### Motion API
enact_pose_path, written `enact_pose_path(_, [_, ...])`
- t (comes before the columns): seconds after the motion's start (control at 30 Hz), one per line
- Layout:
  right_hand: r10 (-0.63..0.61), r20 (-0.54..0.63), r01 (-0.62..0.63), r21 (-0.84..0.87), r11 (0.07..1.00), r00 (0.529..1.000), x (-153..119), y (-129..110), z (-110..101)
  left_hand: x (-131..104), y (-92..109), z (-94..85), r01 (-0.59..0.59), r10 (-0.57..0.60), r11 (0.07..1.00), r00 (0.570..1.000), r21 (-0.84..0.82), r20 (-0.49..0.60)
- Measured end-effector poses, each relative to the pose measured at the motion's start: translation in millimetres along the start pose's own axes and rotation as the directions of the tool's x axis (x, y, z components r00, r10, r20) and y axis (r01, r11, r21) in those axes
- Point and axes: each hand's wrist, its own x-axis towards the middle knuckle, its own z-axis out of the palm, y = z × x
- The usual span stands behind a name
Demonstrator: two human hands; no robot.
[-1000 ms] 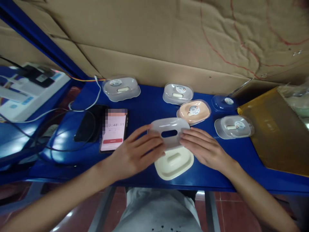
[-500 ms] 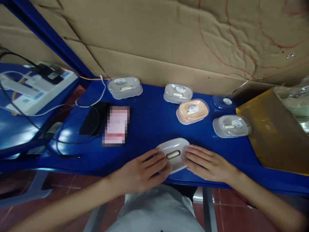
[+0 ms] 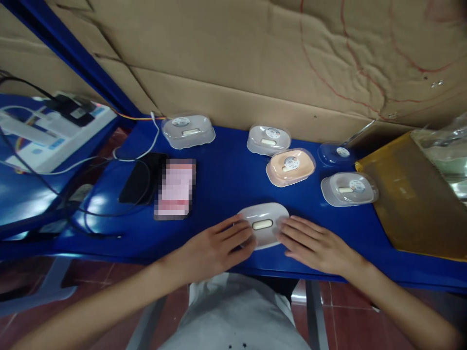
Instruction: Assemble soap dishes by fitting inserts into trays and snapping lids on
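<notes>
Here we are at the front edge of the tabletop (image 3: 219, 182), with the grey tray (image 3: 268, 212) held between two hands. Our left hand (image 3: 222, 248) has its left end, our right hand (image 3: 310, 243) its right, fingers narrow and lightly bent, thumbs out of sight. A cream bar (image 3: 262, 224) shows in the tray's slot! We'd call this step seating the tray around that bar; the next move calls for level, even pressure at both ends.

Behind, three lidded grey boxes, left (image 3: 188, 136), middle (image 3: 269, 141) and right (image 3: 348, 188), each show a pale bar under clear plastic; so does the peach box (image 3: 291, 170). Through the clear lid (image 3: 333, 154) we see only blue. The taped carton (image 3: 419, 199) holds something clear-wrapped, too unclear to name.
</notes>
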Motion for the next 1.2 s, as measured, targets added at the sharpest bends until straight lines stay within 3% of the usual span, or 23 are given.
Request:
enact_pose_path(0.07, [0.113,-0.012,-0.113,0.017,0.993,0.994,0.0,22.1,-15.8,5.2,-14.3,0.8,0.027,-0.028,0.999,0.999,-0.039,-0.026])
enact_pose_path(0.13, [0.292,-0.001,-0.292,-0.012,0.956,0.956,-3.0,59.3,-32.6,14.4,-30.6,0.0,0.052,-0.055,0.996,0.998,-0.079,-0.036])
enact_pose_path(0.23, [0.573,0.050,-0.568,-0.089,0.818,0.818,-12.3,132.1,-44.1,31.1,-52.0,-3.2,0.072,-0.070,0.992,0.997,-0.103,0.018])
enact_pose_path(0.3, [0.641,0.072,-0.634,-0.103,0.767,0.764,-18.8,178.6,-39.5,39.6,-60.7,-5.2,0.061,-0.055,0.994,0.996,-0.089,0.067])
enact_pose_path(0.37, [0.729,0.174,-0.732,-0.057,0.679,0.662,-23.5,213.6,-30.0,43.1,-64.7,-5.9,0.045,-0.037,0.996,0.995,-0.077,0.093])
enact_pose_path(0.4, [0.739,0.222,-0.750,-0.049,0.660,0.636,-25.0,225.7,-25.4,42.7,-65.3,-5.7,0.037,-0.030,0.996,0.995,-0.077,0.091])
enact_pose_path(0.5, [0.706,0.355,-0.746,-0.033,0.665,0.613,-27.5,242.6,-17.9,35.7,-64.5,-3.8,0.016,-0.012,0.995,0.999,-0.097,0.043])
enact_pose_path(0.7, [0.692,0.393,-0.726,-0.082,0.683,0.606,-28.1,248.6,-20.9,23.3,-63.0,-1.8,0.012,-0.016,0.990,0.999,-0.144,-0.031])
enact_pose_path(0.87, [0.731,0.310,-0.775,0.031,0.631,0.608,-22.1,241.4,-31.0,20.3,-64.9,-3.0,0.024,-0.034,0.986,0.998,-0.164,-0.060])
enact_pose_path(0.97, [0.756,0.161,-0.770,0.050,0.636,0.635,-14.0,207.2,-51.0,18.3,-65.5,-4.7,0.057,-0.063,0.986,0.997,-0.157,-0.034])
enact_pose_path(1.07, [0.710,-0.045,-0.703,0.110,0.703,0.703,5.1,149.4,-66.9,17.8,-64.0,-5.7,0.050,-0.052,0.984,0.999,-0.172,-0.007])
enact_pose_path(1.2, [0.560,0.065,-0.559,0.220,0.799,0.826,43.3,72.1,-55.8,17.9,-60.2,-5.7,0.012,-0.029,0.985,0.995,-0.173,-0.095])
